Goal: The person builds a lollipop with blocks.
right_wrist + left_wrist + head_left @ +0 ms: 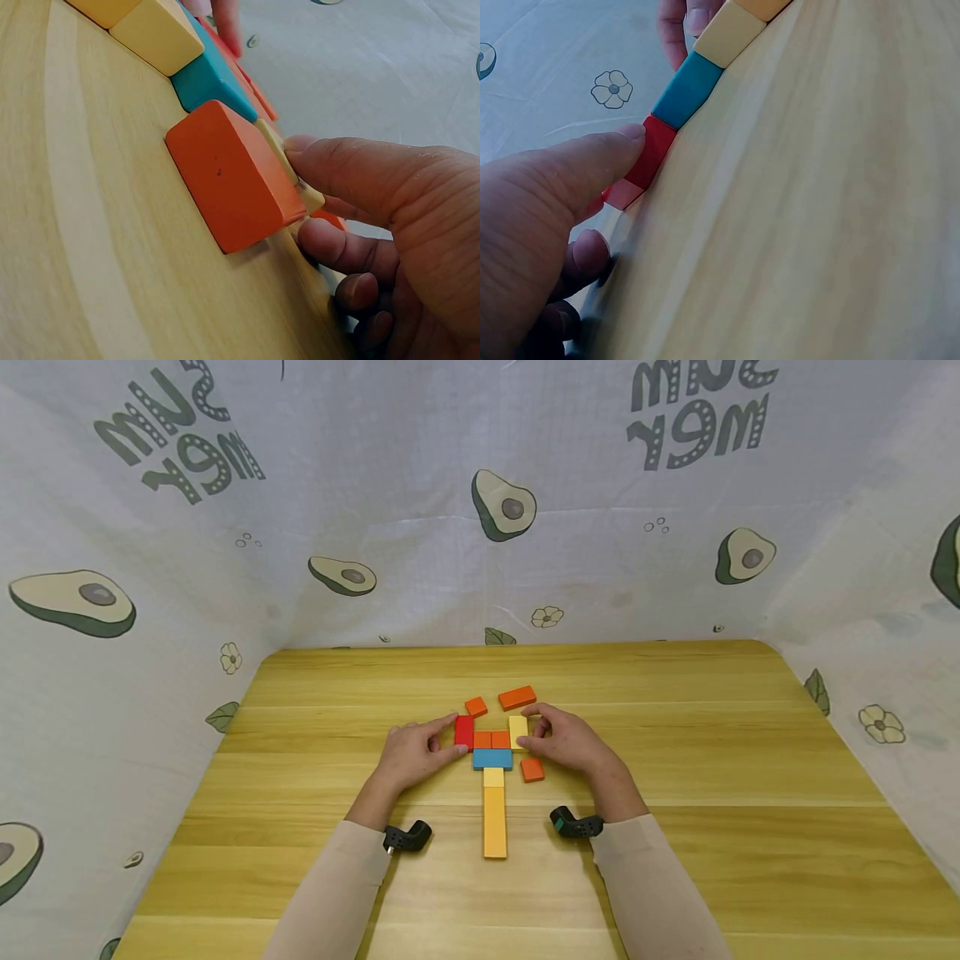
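Flat on the table lies a figure of wooden blocks. My left hand (pixel 412 750) pinches a red block (pixel 464 732) between thumb and index finger, at its near and far ends. Opposite it, my right hand (pixel 567 742) holds a pale yellow block (pixel 518 732) by thumb and index finger. Two small orange blocks (pixel 491 740) sit side by side between these. Below them come a blue block (pixel 492 759), a small pale yellow block (pixel 493 777) and a long yellow-orange block (pixel 495 823) in a line. In the right wrist view, an orange block (pixel 217 176) partly hides the pale yellow one.
A loose small orange block (pixel 532 770) lies near the right hand. Beyond the figure are another small orange block (pixel 476 707) and a longer orange one (pixel 517 697). A white cloth with avocado prints (pixel 420 527) stands behind the wooden table (pixel 720 793) and at both sides.
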`<state>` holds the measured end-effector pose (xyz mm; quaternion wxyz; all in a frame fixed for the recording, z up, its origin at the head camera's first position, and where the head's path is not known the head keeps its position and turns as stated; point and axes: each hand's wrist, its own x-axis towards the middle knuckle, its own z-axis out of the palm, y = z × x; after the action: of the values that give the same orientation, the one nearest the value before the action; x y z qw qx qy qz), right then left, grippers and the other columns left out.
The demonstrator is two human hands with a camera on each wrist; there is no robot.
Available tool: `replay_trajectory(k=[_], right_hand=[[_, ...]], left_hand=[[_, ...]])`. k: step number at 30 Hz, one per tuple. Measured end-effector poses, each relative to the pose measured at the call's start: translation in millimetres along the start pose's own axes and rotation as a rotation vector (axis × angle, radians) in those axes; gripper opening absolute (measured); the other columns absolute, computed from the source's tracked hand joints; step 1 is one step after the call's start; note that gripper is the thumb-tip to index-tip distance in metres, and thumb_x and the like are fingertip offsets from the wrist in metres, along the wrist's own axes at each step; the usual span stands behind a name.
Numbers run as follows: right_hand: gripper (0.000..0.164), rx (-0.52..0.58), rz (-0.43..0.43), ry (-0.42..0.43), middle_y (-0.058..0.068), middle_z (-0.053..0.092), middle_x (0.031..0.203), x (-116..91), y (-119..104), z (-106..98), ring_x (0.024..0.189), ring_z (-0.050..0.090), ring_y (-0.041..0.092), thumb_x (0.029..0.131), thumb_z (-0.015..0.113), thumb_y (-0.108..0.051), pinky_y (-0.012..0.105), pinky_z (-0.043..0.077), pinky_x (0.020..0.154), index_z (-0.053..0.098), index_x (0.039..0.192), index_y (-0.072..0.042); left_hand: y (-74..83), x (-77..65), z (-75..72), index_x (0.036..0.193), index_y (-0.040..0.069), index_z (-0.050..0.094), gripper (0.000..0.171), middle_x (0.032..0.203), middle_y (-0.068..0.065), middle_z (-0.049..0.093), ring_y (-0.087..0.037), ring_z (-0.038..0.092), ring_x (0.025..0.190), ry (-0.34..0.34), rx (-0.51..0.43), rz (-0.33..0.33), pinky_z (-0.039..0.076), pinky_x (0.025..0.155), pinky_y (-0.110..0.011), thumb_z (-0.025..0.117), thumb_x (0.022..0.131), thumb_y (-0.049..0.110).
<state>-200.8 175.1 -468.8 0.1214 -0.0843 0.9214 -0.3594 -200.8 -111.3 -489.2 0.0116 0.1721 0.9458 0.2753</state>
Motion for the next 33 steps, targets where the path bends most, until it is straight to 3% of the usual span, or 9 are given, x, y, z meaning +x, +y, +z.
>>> replay_trajectory(k=[33], right_hand=[[0.049, -0.007, 0.003, 0.0, 0.005, 0.06, 0.097, -0.4, -1.7, -1.0, 0.081, 0.053, 0.019, 0.095, 0.073, -0.033, 0.032, 0.043, 0.073, 0.057, 0.138, -0.016]], left_hand=[[-0.6, 0.0, 1.2, 0.146, 0.03, 0.059, 0.062, 0.065, 0.007, 0.052, -0.013, 0.044, 0.065, 0.004, -0.008, -0.004, 0.027, 0.077, -0.034, 0.072, 0.091, 0.054]])
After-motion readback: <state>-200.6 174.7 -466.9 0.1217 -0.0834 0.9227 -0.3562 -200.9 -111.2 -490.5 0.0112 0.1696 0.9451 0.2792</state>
